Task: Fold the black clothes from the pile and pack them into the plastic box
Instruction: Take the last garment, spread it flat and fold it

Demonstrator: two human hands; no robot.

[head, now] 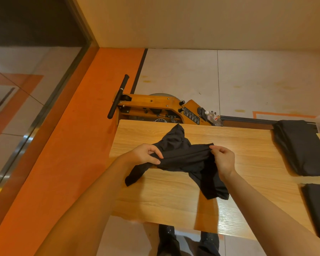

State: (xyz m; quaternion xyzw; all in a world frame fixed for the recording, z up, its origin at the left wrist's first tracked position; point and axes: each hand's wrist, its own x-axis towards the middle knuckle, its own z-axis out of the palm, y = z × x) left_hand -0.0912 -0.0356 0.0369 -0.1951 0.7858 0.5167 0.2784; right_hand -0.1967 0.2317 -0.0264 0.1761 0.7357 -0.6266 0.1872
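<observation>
Pale floor tiles and an orange strip frame a wooden surface (174, 200), with a wooden rowing machine (155, 108) behind it. Both hands hold one black garment (185, 159) above the surface's middle — left hand (146, 154) pinching a bunched edge, right hand (223, 159) pinching the opposite edge, each grip closed on cloth, likely to stretch it flat for folding. It looks thin, limp and twisted, its ends trailing onto the wood. Two more black clothes (301, 146) lie well apart at the right edge — the box is hardly visible.
</observation>
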